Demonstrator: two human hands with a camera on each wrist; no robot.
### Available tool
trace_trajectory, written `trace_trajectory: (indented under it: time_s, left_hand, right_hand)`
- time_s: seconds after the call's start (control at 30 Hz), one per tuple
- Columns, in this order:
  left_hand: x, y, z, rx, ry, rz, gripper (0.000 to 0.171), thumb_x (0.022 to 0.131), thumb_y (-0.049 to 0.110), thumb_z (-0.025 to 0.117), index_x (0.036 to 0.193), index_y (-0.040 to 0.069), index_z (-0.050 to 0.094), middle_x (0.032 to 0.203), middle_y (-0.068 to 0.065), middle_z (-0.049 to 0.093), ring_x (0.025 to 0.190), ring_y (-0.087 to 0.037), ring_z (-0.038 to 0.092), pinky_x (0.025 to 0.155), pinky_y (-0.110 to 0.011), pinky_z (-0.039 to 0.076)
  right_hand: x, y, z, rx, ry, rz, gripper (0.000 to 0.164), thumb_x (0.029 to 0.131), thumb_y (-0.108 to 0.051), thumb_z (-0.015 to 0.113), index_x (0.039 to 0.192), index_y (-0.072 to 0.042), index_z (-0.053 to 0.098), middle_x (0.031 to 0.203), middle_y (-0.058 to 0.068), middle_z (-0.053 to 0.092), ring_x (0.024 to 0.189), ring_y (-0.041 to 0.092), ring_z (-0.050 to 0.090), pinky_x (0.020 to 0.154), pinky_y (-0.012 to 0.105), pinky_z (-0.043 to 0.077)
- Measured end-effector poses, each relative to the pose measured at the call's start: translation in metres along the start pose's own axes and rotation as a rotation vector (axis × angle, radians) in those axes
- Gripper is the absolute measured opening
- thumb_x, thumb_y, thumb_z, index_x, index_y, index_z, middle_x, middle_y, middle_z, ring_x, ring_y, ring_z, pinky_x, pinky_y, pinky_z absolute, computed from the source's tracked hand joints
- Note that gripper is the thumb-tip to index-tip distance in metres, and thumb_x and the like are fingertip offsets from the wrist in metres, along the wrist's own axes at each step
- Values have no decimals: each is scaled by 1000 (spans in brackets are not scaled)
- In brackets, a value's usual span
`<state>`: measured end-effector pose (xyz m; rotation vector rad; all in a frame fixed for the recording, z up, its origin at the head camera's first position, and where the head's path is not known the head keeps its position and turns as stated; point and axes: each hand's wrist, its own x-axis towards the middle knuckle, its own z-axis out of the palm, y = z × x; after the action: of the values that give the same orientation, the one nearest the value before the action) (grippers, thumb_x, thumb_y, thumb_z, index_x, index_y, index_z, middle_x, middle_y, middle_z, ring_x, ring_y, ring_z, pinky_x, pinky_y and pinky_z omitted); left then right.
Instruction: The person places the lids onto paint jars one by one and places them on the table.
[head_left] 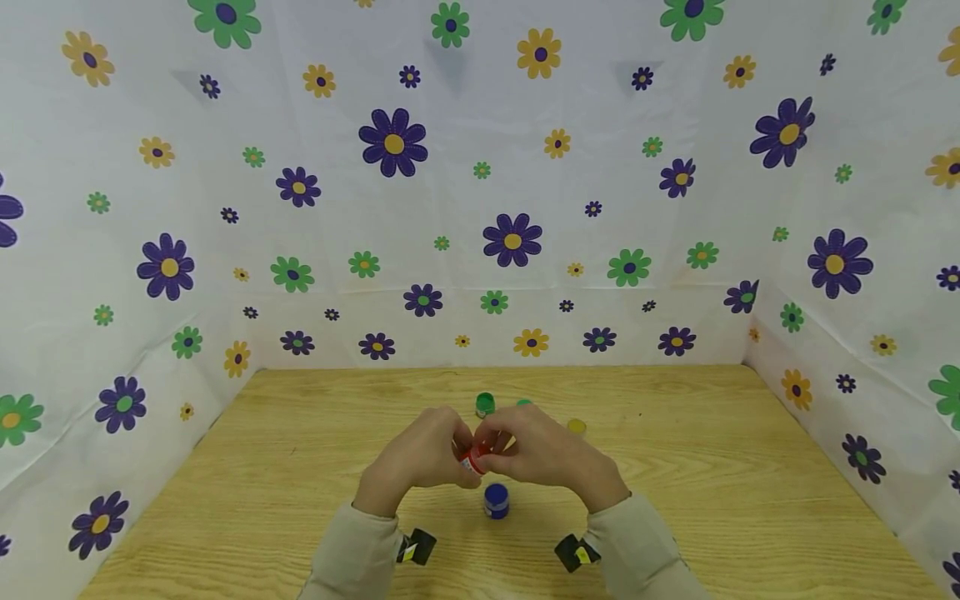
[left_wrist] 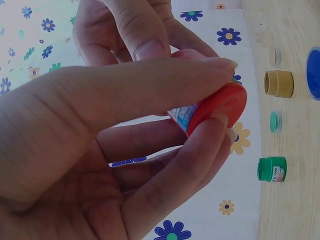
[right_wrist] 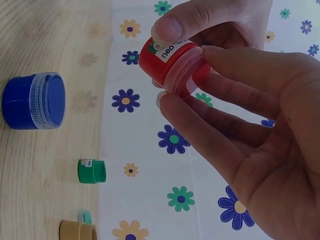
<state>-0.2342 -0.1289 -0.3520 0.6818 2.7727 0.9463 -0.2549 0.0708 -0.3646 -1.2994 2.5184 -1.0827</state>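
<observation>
Held above the table in both hands is a small red paint jar (right_wrist: pixel 155 61) with a white label and a clear ridged lid (right_wrist: pixel 182 69). My left hand (head_left: pixel 417 454) grips the jar's red body between thumb and fingers. From the other side, my right hand (head_left: pixel 546 450) pinches the lid, thumb and fingertips at its rim. The right wrist view has the jar tilted, its lid towards the right hand. Closest to the hands on the table is a blue paint jar (head_left: pixel 497 503), standing upright with a clear lid on it.
Beyond the hands stands an uncapped green jar (left_wrist: pixel 273 169), a green-tinted lid (left_wrist: pixel 275 121) lying near it. An uncapped ochre jar (left_wrist: pixel 280 83) has a clear lid (left_wrist: pixel 275 56) beside it. Flower-printed sheeting (head_left: pixel 465 192) encloses the wooden table (head_left: pixel 300 467) at the back and sides.
</observation>
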Motion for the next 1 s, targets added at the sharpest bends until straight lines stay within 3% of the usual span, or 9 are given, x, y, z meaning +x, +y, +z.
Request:
trace_trajectory:
  time_s: [0.5,0.77,1.0]
  left_hand:
    - [0,0,0,-10,13,-17,14,72,3,88,79,7,77,68,1,69,60,-10,54,56,-26,48]
    - [-1,0,0,-30,-8,-27,14,73,4,88,82,7,78,71,-1,73,61,-12,58,59,-27,51]
    - [0,-1,1,-18,-5,-10,14,72,2,86,79,9,77,69,1,70,61,-10,55,56,-26,48]
  right_hand:
    - [-1,1,-2,23,2,-24,26,92,-7,76,118,-6,71,114,8,73,103,23,73,79,19,59]
    - [-1,1,0,49,-18,-54,21,90,1,75,109,-7,71,110,8,65,107,23,68,88,25,60]
    - [-1,2,1,34,-10,-50,15,93,-3,75,107,-7,72,106,6,71,100,17,72,84,21,59]
